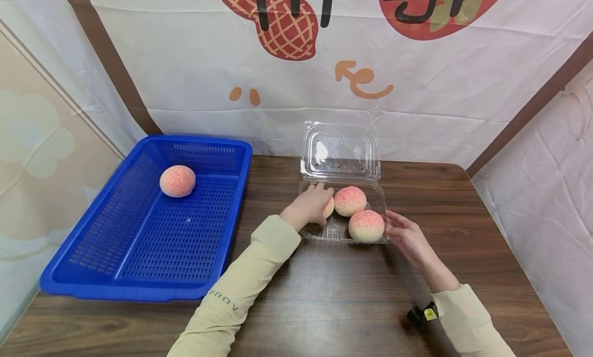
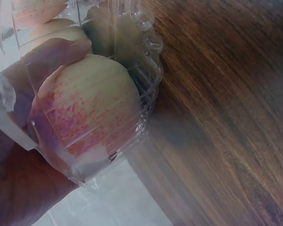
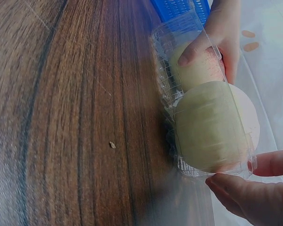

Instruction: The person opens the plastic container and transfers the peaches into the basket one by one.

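Note:
A clear plastic box (image 1: 340, 153) stands on the table with its lid raised. Inside are round pink-and-cream buns, one at the back middle (image 1: 350, 201) and one at the front right (image 1: 366, 225). The left hand (image 1: 311, 205) reaches into the box's left side, its fingers and thumb around a third bun (image 2: 92, 103) seen through the plastic wall. At the box's right edge, the right hand (image 1: 407, 237) pinches the wall between thumb and fingers; the right wrist view shows this hand (image 3: 254, 188) at the near corner beside a bun (image 3: 207, 127).
A blue perforated basket (image 1: 139, 292) sits on the left of the wooden table, with one pink bun (image 1: 177, 181) in its back part. A printed white cloth (image 1: 194, 53) hangs behind the table. Near the right sleeve is a dark strap with a yellow label (image 1: 430, 313).

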A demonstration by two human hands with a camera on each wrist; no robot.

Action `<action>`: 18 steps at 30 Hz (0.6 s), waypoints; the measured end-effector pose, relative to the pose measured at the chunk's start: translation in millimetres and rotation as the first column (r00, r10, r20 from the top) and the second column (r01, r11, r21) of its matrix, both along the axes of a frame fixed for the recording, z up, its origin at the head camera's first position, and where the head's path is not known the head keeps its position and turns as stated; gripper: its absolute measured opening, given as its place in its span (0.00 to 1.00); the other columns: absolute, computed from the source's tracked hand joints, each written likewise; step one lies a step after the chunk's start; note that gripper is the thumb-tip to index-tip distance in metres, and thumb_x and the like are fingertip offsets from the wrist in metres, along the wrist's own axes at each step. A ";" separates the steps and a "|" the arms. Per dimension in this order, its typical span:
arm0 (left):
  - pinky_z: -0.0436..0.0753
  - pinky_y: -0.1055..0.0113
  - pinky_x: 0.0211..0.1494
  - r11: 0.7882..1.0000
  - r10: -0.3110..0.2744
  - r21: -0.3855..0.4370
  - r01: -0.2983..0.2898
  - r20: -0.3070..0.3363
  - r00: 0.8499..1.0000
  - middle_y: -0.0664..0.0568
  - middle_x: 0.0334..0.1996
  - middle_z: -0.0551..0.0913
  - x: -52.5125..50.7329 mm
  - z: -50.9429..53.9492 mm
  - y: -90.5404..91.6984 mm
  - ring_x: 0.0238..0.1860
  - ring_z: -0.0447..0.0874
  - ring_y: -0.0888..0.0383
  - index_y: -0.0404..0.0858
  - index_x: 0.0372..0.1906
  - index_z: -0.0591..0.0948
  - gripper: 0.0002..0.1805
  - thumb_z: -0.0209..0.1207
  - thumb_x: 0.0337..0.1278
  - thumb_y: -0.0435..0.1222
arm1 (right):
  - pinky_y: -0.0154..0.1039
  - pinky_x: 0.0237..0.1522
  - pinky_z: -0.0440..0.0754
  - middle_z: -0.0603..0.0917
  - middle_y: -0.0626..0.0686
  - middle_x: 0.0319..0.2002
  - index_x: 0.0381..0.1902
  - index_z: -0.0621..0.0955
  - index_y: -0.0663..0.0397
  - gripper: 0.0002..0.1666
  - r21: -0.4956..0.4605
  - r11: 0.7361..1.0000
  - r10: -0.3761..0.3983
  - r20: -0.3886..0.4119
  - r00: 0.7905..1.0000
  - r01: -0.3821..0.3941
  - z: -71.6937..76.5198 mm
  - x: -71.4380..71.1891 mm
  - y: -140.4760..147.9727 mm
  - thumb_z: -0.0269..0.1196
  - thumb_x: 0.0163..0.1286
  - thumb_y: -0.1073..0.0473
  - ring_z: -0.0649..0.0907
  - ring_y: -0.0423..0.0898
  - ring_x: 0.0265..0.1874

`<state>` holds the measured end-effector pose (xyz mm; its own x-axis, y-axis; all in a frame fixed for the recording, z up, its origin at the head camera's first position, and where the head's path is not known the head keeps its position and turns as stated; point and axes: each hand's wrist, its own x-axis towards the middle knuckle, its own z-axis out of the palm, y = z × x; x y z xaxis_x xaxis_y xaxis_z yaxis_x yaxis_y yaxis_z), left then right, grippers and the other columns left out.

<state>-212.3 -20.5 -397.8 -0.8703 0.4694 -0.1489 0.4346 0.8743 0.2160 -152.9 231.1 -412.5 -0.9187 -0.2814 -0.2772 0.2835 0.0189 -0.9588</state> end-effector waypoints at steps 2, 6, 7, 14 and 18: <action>0.74 0.56 0.52 1.000 -0.003 0.004 0.002 0.002 1.000 0.41 0.54 0.67 -0.1 0.0 -0.2 0.53 0.67 0.43 0.38 0.60 0.67 0.42 0.71 0.32 0.40 | 0.23 0.47 0.70 0.50 0.69 0.67 0.68 0.44 0.72 0.33 0.005 1.000 0.000 0.004 1.000 0.000 0.8 -0.1 0.0 0.40 0.67 0.73 0.70 0.27 0.47; 0.74 0.56 0.52 1.000 0.001 0.019 -0.001 0.009 1.000 0.40 0.55 0.67 -0.9 0.0 0.2 0.53 0.67 0.43 0.38 0.59 0.67 0.42 0.72 0.32 0.39 | 0.23 0.48 0.70 0.50 0.69 0.67 0.68 0.44 0.72 0.33 0.001 1.000 0.001 0.005 1.000 -0.001 1.3 -0.4 0.0 0.40 0.67 0.73 0.70 0.28 0.47; 0.74 0.55 0.52 1.000 0.002 0.020 -0.003 0.009 1.000 0.40 0.55 0.67 -1.1 0.1 0.5 0.54 0.67 0.42 0.38 0.60 0.67 0.42 0.72 0.31 0.39 | 0.23 0.48 0.70 0.50 0.69 0.67 0.68 0.44 0.72 0.33 -0.002 1.000 0.001 0.004 1.000 -0.001 1.4 -0.4 0.0 0.40 0.67 0.73 0.70 0.27 0.47; 0.75 0.54 0.52 1.000 0.004 -0.017 -0.004 0.020 1.000 0.40 0.56 0.66 -0.7 3.8 2.8 0.55 0.66 0.42 0.38 0.60 0.66 0.44 0.73 0.30 0.42 | 0.23 0.49 0.70 0.50 0.69 0.67 0.67 0.45 0.73 0.33 -0.001 1.000 -0.002 0.006 1.000 0.002 1.7 0.0 0.2 0.41 0.67 0.73 0.71 0.26 0.45; 0.74 0.54 0.52 1.000 -0.002 -0.029 0.002 0.014 1.000 0.40 0.54 0.68 -0.7 6.8 3.4 0.54 0.67 0.42 0.38 0.58 0.68 0.43 0.74 0.28 0.42 | 0.24 0.49 0.70 0.50 0.69 0.67 0.67 0.45 0.72 0.33 0.007 1.000 -0.001 0.007 1.000 0.001 1.9 0.0 0.5 0.41 0.67 0.73 0.71 0.26 0.45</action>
<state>-213.0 -17.2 -391.0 -0.8670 0.4665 -0.1752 0.4336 0.8795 0.1963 -152.9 231.6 -410.6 -0.9169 -0.2785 -0.2858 0.2905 0.0249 -0.9565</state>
